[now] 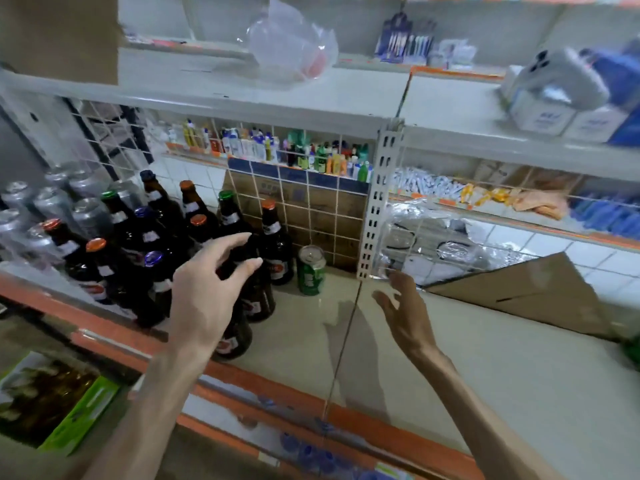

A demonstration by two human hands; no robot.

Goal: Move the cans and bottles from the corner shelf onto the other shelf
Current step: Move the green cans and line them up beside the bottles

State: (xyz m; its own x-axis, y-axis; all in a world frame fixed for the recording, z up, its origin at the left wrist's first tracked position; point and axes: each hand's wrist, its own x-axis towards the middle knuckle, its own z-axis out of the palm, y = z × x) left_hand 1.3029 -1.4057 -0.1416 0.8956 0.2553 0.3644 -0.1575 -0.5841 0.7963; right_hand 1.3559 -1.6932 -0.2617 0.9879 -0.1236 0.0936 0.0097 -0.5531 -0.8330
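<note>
Head view: a pack of brown bottles [159, 202] with orange, green and blue caps stands upright on the left shelf board [294, 337], crowded close together toward its left end. Behind and left of them sits a cluster of silver cans [52, 202], blurred at the picture's edge. A green can [311, 271] stands alone just right of the rightmost bottle [277, 251], near the back of the board and close to the perforated post [379, 202] that divides the two boards.

The left hand [207, 289] hovers in front of the bottles with fingers spread and lightly bent, thumb apart from them – it holds nothing, and whether a fingertip touches a bottle neck cannot be told. The right hand [405, 313] is over the right shelf board [485, 368], just past the seam, fingers loose and parted, palm turned toward the left, also holding nothing. The two hands are apart, with the seam and the green can between them.

On the right shelf board a flat cardboard sheet [540, 296] lies toward the back, and crumpled clear plastic wrapping [443, 247] sits behind it by the post. No bottle or can shows on that board.

The upper shelf [346, 95] carries a clear plastic bag [294, 43] and, to the right, white boxes [554, 112] – all blurred
</note>
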